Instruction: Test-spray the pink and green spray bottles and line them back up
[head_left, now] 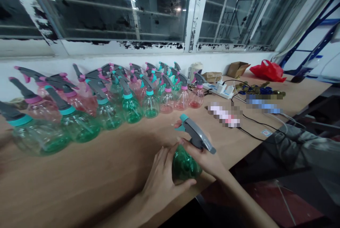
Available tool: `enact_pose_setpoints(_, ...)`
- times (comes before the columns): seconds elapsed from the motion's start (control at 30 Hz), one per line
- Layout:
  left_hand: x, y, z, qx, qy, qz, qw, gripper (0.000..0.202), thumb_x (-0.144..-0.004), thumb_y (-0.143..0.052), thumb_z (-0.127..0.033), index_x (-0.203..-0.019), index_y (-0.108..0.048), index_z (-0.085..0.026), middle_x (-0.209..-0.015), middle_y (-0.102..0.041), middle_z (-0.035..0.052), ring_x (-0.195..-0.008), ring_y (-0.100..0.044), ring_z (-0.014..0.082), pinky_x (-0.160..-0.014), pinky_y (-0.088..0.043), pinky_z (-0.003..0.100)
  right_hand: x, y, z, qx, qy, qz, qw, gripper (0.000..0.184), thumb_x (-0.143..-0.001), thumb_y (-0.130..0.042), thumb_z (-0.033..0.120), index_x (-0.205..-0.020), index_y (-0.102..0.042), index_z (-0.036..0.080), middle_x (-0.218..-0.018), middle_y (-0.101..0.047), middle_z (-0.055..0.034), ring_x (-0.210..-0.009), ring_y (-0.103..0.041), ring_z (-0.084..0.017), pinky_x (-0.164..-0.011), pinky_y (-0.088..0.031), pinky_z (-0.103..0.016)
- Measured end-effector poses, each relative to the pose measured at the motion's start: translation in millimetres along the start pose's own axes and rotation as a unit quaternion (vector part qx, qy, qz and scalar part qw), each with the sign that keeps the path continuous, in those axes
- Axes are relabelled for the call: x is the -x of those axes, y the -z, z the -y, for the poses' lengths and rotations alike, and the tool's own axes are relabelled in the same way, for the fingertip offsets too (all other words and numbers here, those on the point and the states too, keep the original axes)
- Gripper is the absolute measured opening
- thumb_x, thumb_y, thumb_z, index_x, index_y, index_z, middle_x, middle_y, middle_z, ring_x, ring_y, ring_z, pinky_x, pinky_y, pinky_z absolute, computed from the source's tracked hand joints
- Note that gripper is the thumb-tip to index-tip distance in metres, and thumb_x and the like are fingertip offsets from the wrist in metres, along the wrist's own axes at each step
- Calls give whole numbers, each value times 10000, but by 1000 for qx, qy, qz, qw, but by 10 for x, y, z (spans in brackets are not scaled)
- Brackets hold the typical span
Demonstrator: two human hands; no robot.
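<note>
Near the front edge of the table, a green spray bottle with a grey and teal trigger head is between my two hands. My left hand curves around the left side of its body, the thumb low across the front. At the neck, just under the trigger head, my right hand grips the bottle; some of its fingers are hidden behind the head. Further back stand several more spray bottles, green ones with teal collars and pink ones with pink collars.
Behind the bottles rises a wall with barred windows. A white power strip with cables, a blurred-out phone-like object, a red plastic bag and a small cardboard box lie on the right side of the wooden table.
</note>
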State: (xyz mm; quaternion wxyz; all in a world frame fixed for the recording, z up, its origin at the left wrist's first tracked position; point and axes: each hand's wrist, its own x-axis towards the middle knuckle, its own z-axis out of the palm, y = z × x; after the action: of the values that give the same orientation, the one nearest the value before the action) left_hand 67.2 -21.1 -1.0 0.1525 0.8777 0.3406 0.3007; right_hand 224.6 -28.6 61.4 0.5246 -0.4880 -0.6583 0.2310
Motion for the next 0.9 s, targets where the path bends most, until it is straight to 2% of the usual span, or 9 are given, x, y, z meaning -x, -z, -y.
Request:
enact_pose_setpoints(0.13, 13, -1, -2, -15, 10, 1, 1000, 835, -721, -659, -520, -1366, -226, -212, -1289, -478, 182, -1198, -450, 374, -936, -415, 587, -24, -11, 18, -65, -4, -24, 998, 282, -799, -588, 293, -1079, -616, 276, -967, -679, -22, -778, -655, -188, -743, -522, -341)
enact_pose_setpoints(0.3, 16, -8, 13, -14, 2, 3, 1000, 833, -727, -650, -520, -1368, -216, -214, -1297, -479, 184, -1201, -452, 384, -939, -401, 609, -38, -8, 29, -63, -11, -19, 998, 261, -792, -590, 258, -1052, -614, 264, -916, -686, -10, -662, -627, -150, -655, -522, -311)
enact_pose_setpoints(0.37, 13, -11, 21, -23, -3, -1, 1000, 832, -735, -640, -527, -1365, -200, -209, -1301, -475, 194, -1207, -446, 393, -935, -398, 624, -36, -1, 31, -54, -6, -18, 998, 254, -792, -589, 252, -1045, -612, 266, -934, -683, -13, -678, -627, -152, -659, -521, -312)
enact_pose_setpoints(0.53, 14, 2, 26, -40, -12, 2, 999, 817, -753, -611, -550, -1354, -192, -189, -1287, -476, 210, -1190, -459, 391, -910, -428, 610, -36, 12, 18, -30, 9, -13, 999, 274, -802, -582, 255, -1075, -592, 272, -1046, -664, -24, -832, -641, -175, -766, -514, -332)
enact_pose_setpoints(0.67, 17, 6, 9, -45, -8, 8, 999, 819, -757, -611, -548, -1356, -185, -189, -1289, -472, 203, -1195, -451, 379, -921, -431, 586, -48, 20, 13, -29, 12, -20, 999, 243, -785, -607, 268, -1028, -603, 264, -986, -678, -16, -808, -649, -176, -748, -523, -334)
enact_pose_setpoints(0.9, -12, 36, 18, -42, -13, 31, 999, 838, -755, -567, -621, -1365, -231, -155, -1305, -480, 202, -1224, -437, 352, -979, -384, 560, -39, 37, 20, -52, 6, -11, 999, 254, -777, -637, 332, -1022, -600, 276, -1075, -659, -32, -1017, -620, -220, -878, -502, -359)
